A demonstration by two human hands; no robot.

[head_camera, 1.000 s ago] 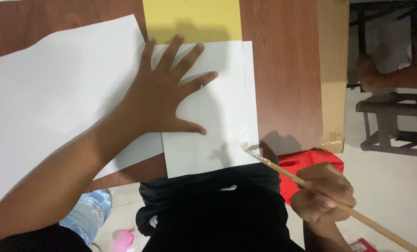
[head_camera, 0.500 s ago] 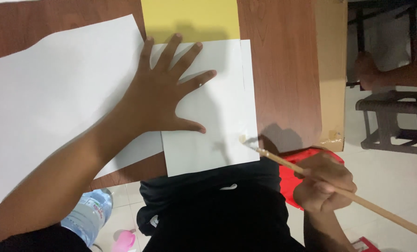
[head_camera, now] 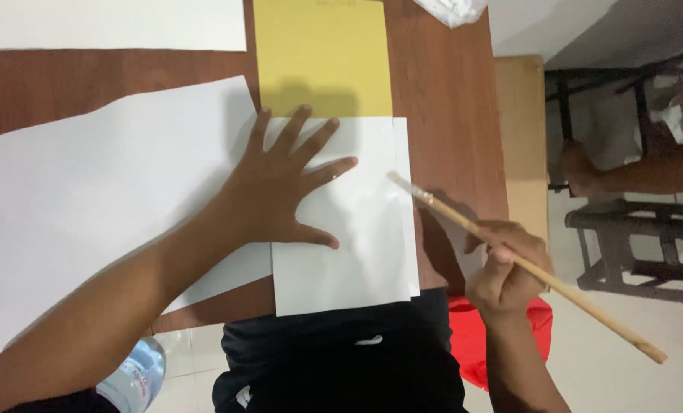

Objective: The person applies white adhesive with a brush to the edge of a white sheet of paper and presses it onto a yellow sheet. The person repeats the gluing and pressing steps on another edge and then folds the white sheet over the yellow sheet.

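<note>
Left hand [head_camera: 280,191] flat on white sheet [head_camera: 341,252], fingers [head_camera: 295,126] spread, right hand [head_camera: 506,268] fingers closed around brush [head_camera: 525,264], bristles touching sheet's right edge, wooden table [head_camera: 448,99]

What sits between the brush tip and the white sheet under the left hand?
Nothing visible. The brush in the right hand has its tip at the white sheet near its right edge; the left hand lies flat further left.

head view, steeply downward, close over table [head_camera: 464,99]

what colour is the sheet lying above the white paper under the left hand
Yellow sheet, seen in the head view.
</note>
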